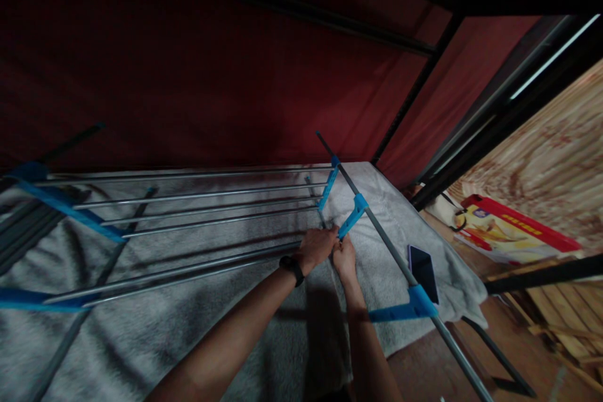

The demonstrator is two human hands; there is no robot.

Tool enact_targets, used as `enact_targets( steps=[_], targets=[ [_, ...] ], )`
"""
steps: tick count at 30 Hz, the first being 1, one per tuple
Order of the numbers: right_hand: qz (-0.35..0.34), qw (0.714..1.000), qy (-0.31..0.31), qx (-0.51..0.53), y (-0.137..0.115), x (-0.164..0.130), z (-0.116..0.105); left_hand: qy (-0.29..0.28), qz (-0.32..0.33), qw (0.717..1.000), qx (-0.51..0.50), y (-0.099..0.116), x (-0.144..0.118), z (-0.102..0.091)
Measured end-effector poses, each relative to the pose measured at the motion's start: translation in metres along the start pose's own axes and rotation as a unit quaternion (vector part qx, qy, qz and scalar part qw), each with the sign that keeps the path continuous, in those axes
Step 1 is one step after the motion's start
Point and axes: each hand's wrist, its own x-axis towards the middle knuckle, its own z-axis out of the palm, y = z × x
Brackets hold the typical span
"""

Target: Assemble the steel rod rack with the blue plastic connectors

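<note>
My left hand (pixel 318 247), with a black band at its wrist, is closed around the end of a metal rod (pixel 226 259). Right beside it, my right hand (pixel 345 259) pinches the lower end of a blue plastic bracket (pixel 352 218). Rod end and bracket end meet between my fingers, which hide the joint. The bracket is fixed on a long grey pole (pixel 390 245). Farther along this pole, another blue bracket (pixel 328 185) carries several rods running left. A lower blue bracket (pixel 405 311) near my right forearm has no rods in it.
A grey fleece blanket (pixel 264 320) lies under the frame. Blue end brackets (pixel 80 210) and a dark pole (pixel 113 264) stand at the left. A phone (pixel 423 273) lies on the blanket at right, with a red-and-yellow box (pixel 513 232) beyond. A red fabric wall (pixel 211 75) closes the back.
</note>
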Motion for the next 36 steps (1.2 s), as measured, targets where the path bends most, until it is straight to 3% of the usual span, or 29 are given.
enact_targets(
  steps=[19,24,27,30,33,36],
  targets=[
    [0.002,1.0,-0.004,-0.021,-0.002,0.001,-0.001,0.014,0.01,0.999,-0.029,-0.002,-0.002,0.007],
    [0.01,0.999,-0.015,-0.038,0.003,-0.001,-0.006,0.096,0.044,0.994,-0.022,-0.001,-0.015,0.014],
    [0.01,0.999,-0.024,-0.048,0.011,0.0,-0.008,0.153,0.071,0.986,0.015,-0.01,-0.038,0.019],
    [0.009,0.997,-0.033,-0.067,0.02,0.004,-0.01,0.214,0.051,0.975,0.032,-0.028,-0.081,0.025],
    [0.008,0.997,-0.028,-0.073,0.025,0.006,-0.011,0.262,-0.021,0.965,0.005,-0.054,-0.14,0.032],
    [0.019,0.996,-0.03,-0.076,0.029,0.006,-0.013,0.334,-0.116,0.934,-0.046,-0.086,-0.203,0.037]
  ],
)
